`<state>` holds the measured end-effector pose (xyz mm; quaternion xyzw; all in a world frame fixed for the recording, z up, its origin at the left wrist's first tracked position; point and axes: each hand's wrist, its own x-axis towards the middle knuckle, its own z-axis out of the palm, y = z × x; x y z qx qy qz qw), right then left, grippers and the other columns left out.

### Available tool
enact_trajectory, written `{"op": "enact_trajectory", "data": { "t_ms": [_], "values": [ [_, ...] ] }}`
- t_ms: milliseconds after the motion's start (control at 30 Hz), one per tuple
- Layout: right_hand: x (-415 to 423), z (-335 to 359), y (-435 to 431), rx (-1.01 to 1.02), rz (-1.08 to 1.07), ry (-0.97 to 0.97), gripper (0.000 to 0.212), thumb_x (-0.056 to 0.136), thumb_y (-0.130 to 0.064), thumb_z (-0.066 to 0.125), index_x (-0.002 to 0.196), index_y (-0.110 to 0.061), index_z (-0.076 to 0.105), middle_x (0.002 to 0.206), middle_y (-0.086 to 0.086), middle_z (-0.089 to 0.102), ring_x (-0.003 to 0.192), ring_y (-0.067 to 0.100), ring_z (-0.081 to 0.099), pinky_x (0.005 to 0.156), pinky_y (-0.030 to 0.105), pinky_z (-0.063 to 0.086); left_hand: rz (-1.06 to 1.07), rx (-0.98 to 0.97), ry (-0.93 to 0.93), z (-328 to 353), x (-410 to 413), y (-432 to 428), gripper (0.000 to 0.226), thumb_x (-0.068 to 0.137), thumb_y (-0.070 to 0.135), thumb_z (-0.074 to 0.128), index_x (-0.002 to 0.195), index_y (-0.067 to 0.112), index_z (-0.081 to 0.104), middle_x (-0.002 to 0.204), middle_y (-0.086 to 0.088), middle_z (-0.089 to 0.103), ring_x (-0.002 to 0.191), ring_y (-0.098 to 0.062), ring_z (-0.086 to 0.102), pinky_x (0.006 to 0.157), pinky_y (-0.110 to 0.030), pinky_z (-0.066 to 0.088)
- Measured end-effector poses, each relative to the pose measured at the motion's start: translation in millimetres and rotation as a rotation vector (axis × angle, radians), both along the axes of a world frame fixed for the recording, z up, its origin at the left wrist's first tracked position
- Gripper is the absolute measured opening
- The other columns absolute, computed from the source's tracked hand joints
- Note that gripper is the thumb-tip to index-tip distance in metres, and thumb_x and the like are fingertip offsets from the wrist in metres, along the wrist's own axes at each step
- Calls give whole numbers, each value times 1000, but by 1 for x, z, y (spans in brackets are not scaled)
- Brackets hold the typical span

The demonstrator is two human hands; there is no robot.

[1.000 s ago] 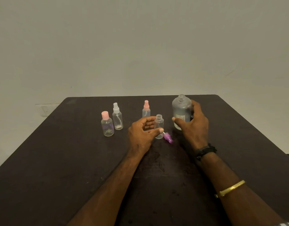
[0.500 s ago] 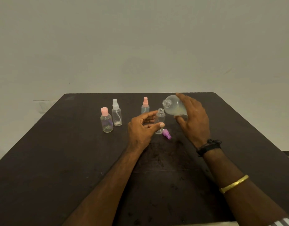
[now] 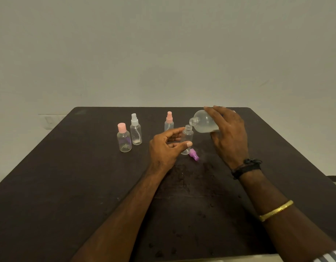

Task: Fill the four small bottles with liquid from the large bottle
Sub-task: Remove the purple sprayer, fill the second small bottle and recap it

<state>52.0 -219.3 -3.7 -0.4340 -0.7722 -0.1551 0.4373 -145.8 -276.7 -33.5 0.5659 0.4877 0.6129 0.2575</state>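
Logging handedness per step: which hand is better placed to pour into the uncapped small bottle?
Right. The right hand grips the large bottle, tipped, mouth by the neck of the uncapped small bottle; the left hand holds that bottle upright.

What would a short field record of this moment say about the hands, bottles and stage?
left hand: holds the open small bottle upright on the table
right hand: holds the large bottle tipped, its mouth by the small bottle's mouth
stream: cannot tell
purple cap: lying beside the open small bottle
capped: pink-capped bottle, white spray bottle, pink spray bottle
stage: pour set up; three bottles not yet opened
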Motion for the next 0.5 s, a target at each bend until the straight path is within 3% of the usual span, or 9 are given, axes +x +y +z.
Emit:
{"op": "enact_trajectory", "data": {
  "t_ms": [500],
  "values": [
    [1,5,1,58,-34,-46,67,84,9,65,142,-23,59,140,10,59,132,34,50,112,53,40,-16,-28,-11,0,0,-2,55,74,19,91,125,15,71,110,2,77,96,-6,74,87,-29,62]
  ]
}}
